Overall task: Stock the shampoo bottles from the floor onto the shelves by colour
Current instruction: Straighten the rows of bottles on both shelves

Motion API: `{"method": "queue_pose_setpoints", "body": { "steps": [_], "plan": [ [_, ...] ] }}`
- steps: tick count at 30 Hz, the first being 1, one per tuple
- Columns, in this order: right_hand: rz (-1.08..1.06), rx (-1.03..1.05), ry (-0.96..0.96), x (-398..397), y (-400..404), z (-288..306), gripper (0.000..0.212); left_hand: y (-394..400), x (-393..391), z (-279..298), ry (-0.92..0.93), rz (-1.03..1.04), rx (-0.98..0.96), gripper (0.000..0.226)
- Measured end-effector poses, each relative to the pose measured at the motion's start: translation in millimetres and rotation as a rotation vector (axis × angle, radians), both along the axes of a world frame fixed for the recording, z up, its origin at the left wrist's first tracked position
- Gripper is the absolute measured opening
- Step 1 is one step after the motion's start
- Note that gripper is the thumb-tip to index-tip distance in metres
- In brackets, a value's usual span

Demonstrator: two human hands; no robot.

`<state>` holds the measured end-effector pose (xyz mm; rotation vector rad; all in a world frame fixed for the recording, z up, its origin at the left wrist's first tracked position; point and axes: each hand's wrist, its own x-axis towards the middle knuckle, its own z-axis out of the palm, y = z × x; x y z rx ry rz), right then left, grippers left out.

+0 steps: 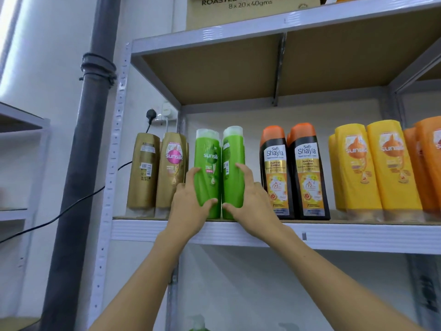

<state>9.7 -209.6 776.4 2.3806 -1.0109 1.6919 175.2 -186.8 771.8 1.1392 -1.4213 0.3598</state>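
Two green Sunsilk bottles stand side by side on the grey metal shelf (334, 235). My left hand (191, 206) grips the left green bottle (207, 163) low down, thumb on its front. My right hand (253, 201) grips the right green bottle (233, 161), which shows its back label. More green bottles stand behind them. Gold bottles (157, 170) are to their left. Black bottles with orange caps (293, 173), yellow bottles (374, 168) and orange bottles (427, 163) follow to the right. A green bottle top (198, 324) shows at the bottom edge.
A dark drain pipe (88, 130) runs down the wall left of the rack. A wall socket with a black plug (151, 114) and cable sits behind the gold bottles. A cardboard box (250, 10) rests on the top shelf. Another shelf unit (21, 125) stands at the far left.
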Motion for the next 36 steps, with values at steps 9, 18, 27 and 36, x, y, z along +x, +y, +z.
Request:
{"method": "queue_pose_setpoints", "body": {
  "steps": [9, 18, 27, 36],
  "plan": [
    [0.083, 0.112, -0.075, -0.9, -1.8, 3.4, 0.093, -7.2, 12.1, 0.6, 0.066, -0.101, 0.028, 0.080],
    [0.048, 0.130, -0.039, -1.0, 1.3, 3.3, 0.084, -16.6, 14.5, -6.8, 0.031, -0.194, -0.017, 0.073],
    [0.077, 0.089, 0.027, -2.4, -3.6, 3.3, 0.089, -17.2, 11.1, -5.5, 0.045, -0.206, -0.047, 0.082],
    [0.091, 0.068, 0.042, -5.5, -2.5, 4.3, 0.089, -18.5, 15.9, -4.9, 0.051, -0.221, -0.026, 0.077]
  ]
}}
